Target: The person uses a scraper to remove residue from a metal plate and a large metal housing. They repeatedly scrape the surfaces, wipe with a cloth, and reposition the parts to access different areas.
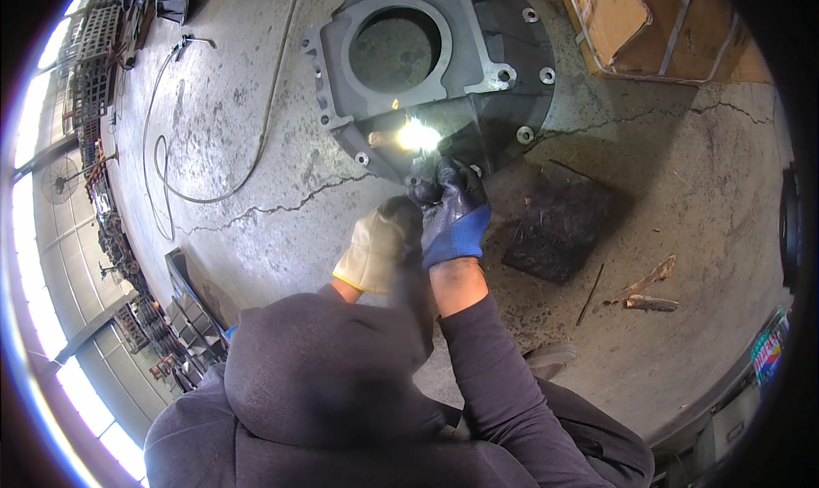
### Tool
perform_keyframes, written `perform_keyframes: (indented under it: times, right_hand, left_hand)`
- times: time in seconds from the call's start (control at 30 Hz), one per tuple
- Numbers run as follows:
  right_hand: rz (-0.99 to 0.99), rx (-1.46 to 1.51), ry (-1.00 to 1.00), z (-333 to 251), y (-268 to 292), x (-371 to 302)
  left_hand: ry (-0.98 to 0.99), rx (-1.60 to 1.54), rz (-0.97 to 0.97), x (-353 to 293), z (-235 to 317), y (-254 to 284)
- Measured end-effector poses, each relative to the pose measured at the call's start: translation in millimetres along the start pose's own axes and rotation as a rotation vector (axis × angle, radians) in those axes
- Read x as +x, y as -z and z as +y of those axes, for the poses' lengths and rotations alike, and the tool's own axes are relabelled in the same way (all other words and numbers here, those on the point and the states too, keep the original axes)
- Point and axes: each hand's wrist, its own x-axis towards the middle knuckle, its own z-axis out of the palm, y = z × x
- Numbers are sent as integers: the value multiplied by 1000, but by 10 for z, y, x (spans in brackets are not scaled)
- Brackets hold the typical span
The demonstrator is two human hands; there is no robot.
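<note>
1. Dark hooded clothing lies closest, covering the near edge of the concrete floor and hiding whatever is beneath.
2. Stacked metal parts line the floor's left edge, with a round fan beyond them.
3. Further in, a looped hose with a trigger nozzle crosses the left side of the floor. A broad stretch of concrete separates its loop from the hands.
4. Left hand, in a cream glove with darkened fingertips, sits just short of the casting's near edge. Its fingers look curled in, but whether they pinch anything I cannot tell.
5. Grey metal casting, pierced by a large round hole and rimmed with bolt holes, occupies the floor's far middle. Its far edge runs out of view; a bright glare washes out part of the near section.
6. Right hand, in a blue glove with black fingers, is at the casting's near edge, right beside the left. The fingers are bent; what they grip, if anything, I cannot tell.
7. Dark flat sheet lies right of that hand, leaving a narrow strip of concrete up to the casting.
8. Thin rod and broken wood lie nearer the right edge.
9. Cardboard box stands by the far right corner, with a gap between it and the casting.
</note>
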Motion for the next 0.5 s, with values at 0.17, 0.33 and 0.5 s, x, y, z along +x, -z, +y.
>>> perform_keyframes:
  times: [0.17, 0.33, 0.5]
  right_hand:
    - [20, -11, 84, 11, -22, 14]
    - [36, 32, 24, 3, -41, 1]
    - [68, 149, -11, -24, -59, -19]
  left_hand:
    - [-13, 25, -1, 9, 34, 13]
    - [-28, 77, -24, 23, 47, 26]
    - [-46, 29, 10, 32, 18, 10]
